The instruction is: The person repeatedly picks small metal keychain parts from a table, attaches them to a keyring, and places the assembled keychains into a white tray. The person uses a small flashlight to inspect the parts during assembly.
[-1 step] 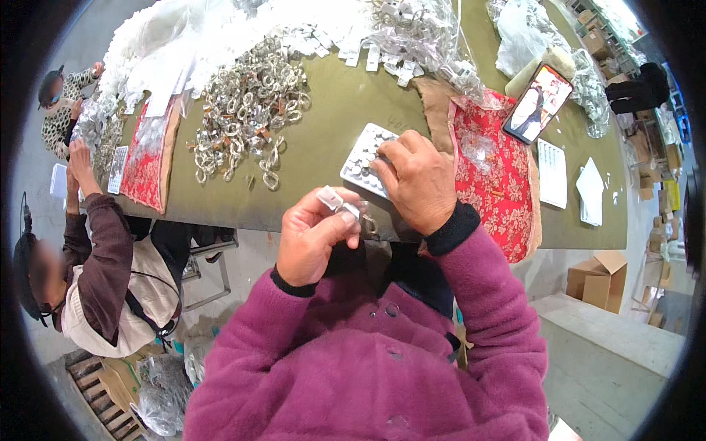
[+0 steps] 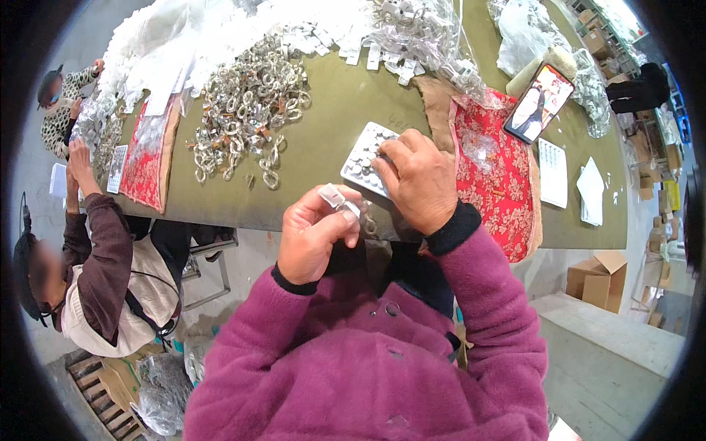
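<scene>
My left hand [image 2: 318,234] pinches a small white plastic battery case [image 2: 340,198] between thumb and fingers, its lid part standing open. A looped clear light string [image 2: 370,223] hangs from it beside the fingers. Just to the right, my right hand [image 2: 421,180] reaches over a white tray [image 2: 351,176] of round silver button cells [image 2: 364,156]. Its thumb and fingertips are closed together on a cell at the tray's right side, though the fingers partly hide it. The tray lies near the edge of the green table [image 2: 316,132].
Coiled light strings [image 2: 250,110] are heaped left of the tray, with white cases [image 2: 404,66] piled behind. On the right are a red floral cloth [image 2: 496,191], a propped phone [image 2: 537,103] and another white tray [image 2: 551,173]. A co-worker [image 2: 103,272] sits at left.
</scene>
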`<state>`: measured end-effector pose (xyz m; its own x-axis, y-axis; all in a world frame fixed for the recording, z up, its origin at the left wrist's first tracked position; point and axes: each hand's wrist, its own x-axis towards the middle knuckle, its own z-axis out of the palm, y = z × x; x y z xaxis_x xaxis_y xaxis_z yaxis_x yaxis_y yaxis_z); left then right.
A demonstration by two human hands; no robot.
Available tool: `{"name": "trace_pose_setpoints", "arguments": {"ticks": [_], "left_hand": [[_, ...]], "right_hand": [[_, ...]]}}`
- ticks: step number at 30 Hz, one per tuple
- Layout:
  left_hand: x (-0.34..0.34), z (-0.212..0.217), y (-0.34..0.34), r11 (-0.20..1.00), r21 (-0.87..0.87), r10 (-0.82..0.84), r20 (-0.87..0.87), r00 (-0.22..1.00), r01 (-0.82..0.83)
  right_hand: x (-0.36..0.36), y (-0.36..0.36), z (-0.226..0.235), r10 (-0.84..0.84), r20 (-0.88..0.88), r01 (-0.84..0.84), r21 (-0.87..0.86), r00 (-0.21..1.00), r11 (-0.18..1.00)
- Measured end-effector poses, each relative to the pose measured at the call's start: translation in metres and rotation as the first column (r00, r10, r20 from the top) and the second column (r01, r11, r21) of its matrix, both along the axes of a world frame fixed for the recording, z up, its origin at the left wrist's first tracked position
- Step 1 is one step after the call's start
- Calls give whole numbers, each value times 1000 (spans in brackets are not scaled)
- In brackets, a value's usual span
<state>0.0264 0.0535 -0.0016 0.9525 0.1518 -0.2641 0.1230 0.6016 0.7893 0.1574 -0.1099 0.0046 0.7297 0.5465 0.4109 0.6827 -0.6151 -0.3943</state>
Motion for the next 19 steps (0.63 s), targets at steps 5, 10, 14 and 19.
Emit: {"name": "trace_pose_setpoints", "arguments": {"ticks": [5,10,14,19], "left_hand": [[12,-6,1,1000,-13,-6,76,997,7],[6,-4,-16,993,91,64,53,997,-69],[-2,-4,-25,978,205,14,154,988,-46],[-7,-10,-31,849,511,-108,411,905,-131]], "right_hand": [[3,3,-1,-18,67,19,-11,998,1000],[-15,-17,15,60,-233,-4,235,971,972],[-57,-39,33,234,-718,132,413,656,901],[-72,-48,36,351,-850,278,473,392,836]]}}
